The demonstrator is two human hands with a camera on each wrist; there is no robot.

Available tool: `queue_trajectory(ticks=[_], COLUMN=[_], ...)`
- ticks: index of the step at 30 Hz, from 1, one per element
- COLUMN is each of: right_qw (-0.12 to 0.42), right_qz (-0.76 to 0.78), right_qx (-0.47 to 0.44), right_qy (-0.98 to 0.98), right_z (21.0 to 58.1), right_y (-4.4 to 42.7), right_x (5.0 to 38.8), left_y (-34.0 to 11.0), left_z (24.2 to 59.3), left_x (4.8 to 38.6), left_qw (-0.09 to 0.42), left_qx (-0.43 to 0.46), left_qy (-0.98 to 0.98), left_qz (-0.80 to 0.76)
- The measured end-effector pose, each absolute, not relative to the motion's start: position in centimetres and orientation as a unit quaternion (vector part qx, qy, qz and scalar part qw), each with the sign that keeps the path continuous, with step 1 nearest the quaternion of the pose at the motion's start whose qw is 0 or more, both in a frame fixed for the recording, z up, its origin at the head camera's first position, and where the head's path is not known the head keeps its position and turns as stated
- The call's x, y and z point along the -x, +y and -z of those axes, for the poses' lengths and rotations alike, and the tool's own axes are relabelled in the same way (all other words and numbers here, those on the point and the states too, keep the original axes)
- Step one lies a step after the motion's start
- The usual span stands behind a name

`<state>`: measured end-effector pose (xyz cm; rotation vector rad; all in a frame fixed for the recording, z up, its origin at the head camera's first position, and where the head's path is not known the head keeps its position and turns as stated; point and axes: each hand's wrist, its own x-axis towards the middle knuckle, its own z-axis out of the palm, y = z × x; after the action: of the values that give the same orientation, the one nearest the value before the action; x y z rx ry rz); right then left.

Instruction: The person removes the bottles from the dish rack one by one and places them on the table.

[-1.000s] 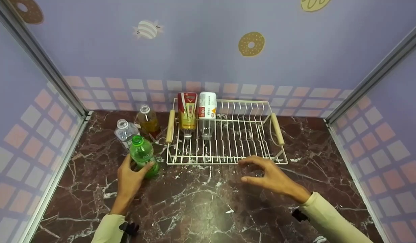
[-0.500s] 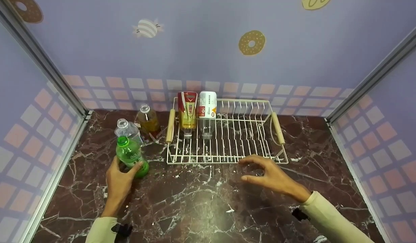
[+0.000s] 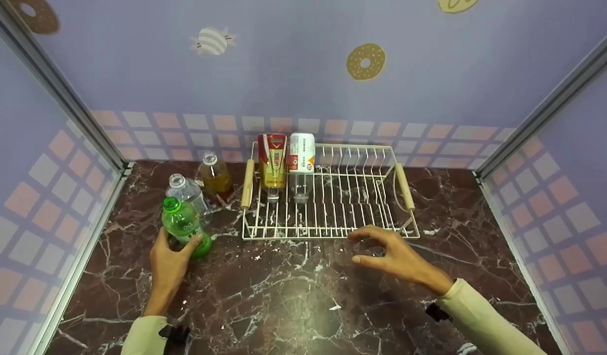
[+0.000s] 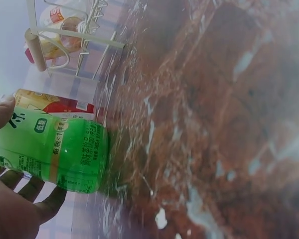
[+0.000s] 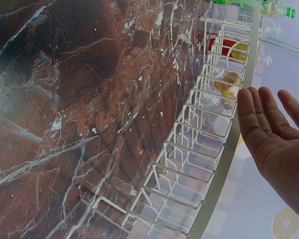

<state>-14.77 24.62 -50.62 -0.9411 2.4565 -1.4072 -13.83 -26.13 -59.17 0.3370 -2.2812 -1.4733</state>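
My left hand (image 3: 166, 266) holds a green plastic bottle (image 3: 183, 222), thumb on one side and fingers on the other. The bottle stands upright, tilted slightly, with its base at or very near the table; the left wrist view shows its printed label (image 4: 55, 144). Just behind it is a clear bottle (image 3: 191, 194), partly hidden, and beyond that a capless bottle with an amber look (image 3: 217, 180). My right hand (image 3: 399, 259) hovers by the front right of a white wire rack (image 3: 328, 238), fingers apart and holding nothing.
Two bottles lie neck-down in the rack's left part: a red and yellow one (image 3: 273, 160) and a white-labelled one (image 3: 302, 154). Wooden handles (image 3: 404, 187) rise at the rack's ends. Patterned walls (image 3: 303, 88) close in the dark marbled table (image 3: 284, 296) on three sides.
My left hand has moved left with the green bottle, to the front of the clear bottle. The right hand has stayed in place.
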Motion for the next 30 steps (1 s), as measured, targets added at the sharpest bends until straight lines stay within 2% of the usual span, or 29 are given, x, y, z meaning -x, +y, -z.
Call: queue_trajectory(ticks=[6, 14, 24, 30], right_qw=[0.083, 0.082, 0.084, 0.08], right_qz=[0.47, 0.474, 0.488, 0.484], right_qx=[0.312, 0.309, 0.296, 0.302], right_qy=[0.821, 0.82, 0.816, 0.817], right_z=[50.6, 50.6, 50.1, 50.2], right_y=[24.7, 24.8, 24.5, 24.3], right_x=[14.7, 14.7, 14.6, 14.7], left_y=[-26.7, -27.5, -24.5, -22.6], left_z=[59.8, 60.1, 60.2, 59.8], left_x=[12.6, 9.8, 7.6, 7.8], left_qw=[0.163, 0.141, 0.173, 0.159], left_qx=[-0.113, -0.154, -0.102, -0.056], left_qy=[-0.806, -0.826, -0.82, -0.823], left_qz=[0.557, 0.523, 0.537, 0.543])
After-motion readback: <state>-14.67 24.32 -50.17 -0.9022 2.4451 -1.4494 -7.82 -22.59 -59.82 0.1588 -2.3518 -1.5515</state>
